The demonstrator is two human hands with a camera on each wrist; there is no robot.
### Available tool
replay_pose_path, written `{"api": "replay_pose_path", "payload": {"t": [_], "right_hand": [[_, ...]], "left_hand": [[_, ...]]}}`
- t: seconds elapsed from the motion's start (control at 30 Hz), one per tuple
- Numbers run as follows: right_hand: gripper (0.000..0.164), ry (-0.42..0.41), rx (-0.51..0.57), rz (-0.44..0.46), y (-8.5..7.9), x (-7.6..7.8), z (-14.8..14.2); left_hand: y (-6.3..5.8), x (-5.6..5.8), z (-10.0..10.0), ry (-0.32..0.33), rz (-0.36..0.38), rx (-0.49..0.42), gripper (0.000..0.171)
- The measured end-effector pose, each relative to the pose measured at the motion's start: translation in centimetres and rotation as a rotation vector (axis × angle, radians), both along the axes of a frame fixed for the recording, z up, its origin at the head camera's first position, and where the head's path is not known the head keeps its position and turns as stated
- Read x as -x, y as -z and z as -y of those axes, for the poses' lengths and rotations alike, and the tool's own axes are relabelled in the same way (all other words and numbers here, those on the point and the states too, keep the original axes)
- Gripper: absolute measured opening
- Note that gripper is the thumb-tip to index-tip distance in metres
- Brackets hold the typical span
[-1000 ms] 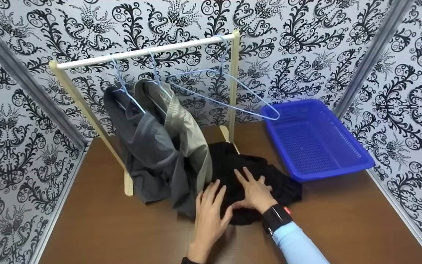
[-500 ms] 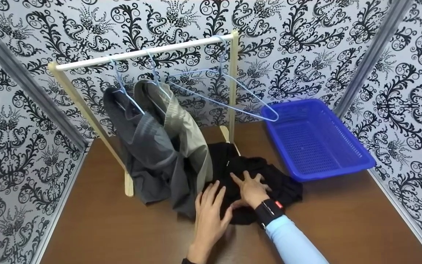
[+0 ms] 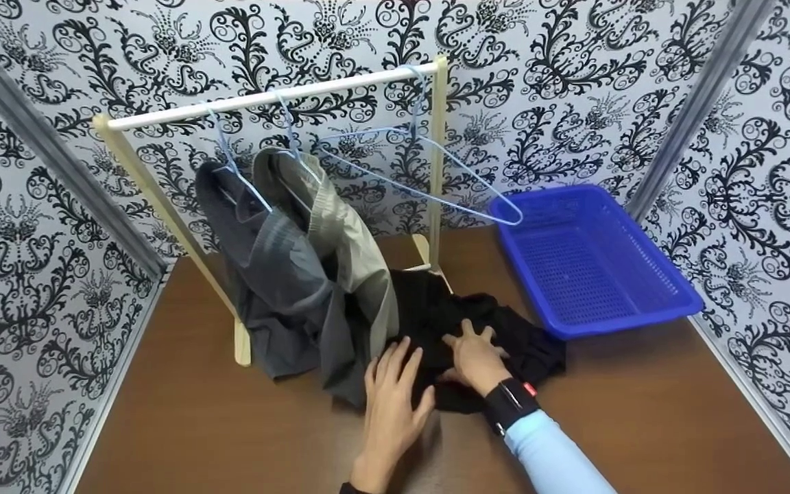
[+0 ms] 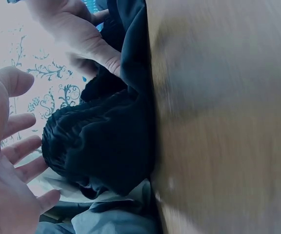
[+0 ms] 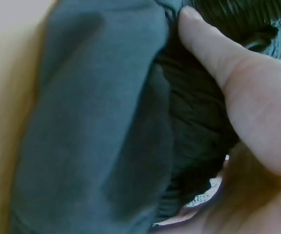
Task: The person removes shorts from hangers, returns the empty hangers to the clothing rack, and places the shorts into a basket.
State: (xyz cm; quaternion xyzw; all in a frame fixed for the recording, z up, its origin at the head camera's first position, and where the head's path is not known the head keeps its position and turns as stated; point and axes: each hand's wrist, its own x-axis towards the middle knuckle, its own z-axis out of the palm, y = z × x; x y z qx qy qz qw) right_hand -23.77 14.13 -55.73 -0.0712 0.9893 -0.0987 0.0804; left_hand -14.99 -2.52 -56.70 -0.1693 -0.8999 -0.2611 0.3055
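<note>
A black garment with a gathered, elastic-looking edge lies bunched on the table in front of the rack. My right hand rests on it with fingers spread, and in the right wrist view the thumb touches the gathered cloth. My left hand holds nothing. Its fingers are extended at the near left side of the black garment, beside the hanging beige garment. The left wrist view shows this hand with fingers apart next to the gathered black edge. Part of the right fingers is hidden in the right wrist view.
A small rack carries a dark grey garment and a beige garment on light blue hangers. A bare blue hanger hangs at its right end. Right of it stands a blue basket on the brown table.
The black garment's far and near edges have shifted, uncovering more of the rack's right foot. The right hand shifted slightly over the cloth. The left hand has stayed in place.
</note>
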Motion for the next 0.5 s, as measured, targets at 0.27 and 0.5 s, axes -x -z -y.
{"api": "replay_pose_path", "payload": {"t": [0.27, 0.5], "right_hand": [[0.054, -0.032, 0.031, -0.193, 0.7, -1.0, -1.0], [0.038, -0.15, -0.015, -0.478, 1.6, -2.1, -2.5]], "left_hand": [[0.0, 0.0, -0.2, 0.009, -0.004, -0.008, 0.061], [-0.1, -0.2, -0.4, 0.018, -0.011, -0.002, 0.059]]}}
